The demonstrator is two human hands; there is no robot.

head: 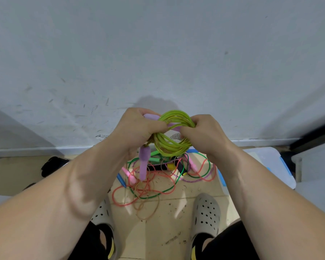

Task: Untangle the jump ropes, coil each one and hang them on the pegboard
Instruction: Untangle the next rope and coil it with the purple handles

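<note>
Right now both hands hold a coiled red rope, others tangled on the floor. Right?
Wrong colour: the head view shows the coil is yellow-green, not red. Left hand and right hand do hold it; the other ropes lie tangled on the floor.

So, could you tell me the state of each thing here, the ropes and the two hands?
yellow-green rope: coiled in loops, held up off the floor between both hands.
purple handle: hangs down below the left hand.
left hand: grips the coil, fingers curled round it.
right hand: grips the opposite side of the coil, fingers curled.
other ropes: tangled in one pile on the floor, not coiled.
</note>
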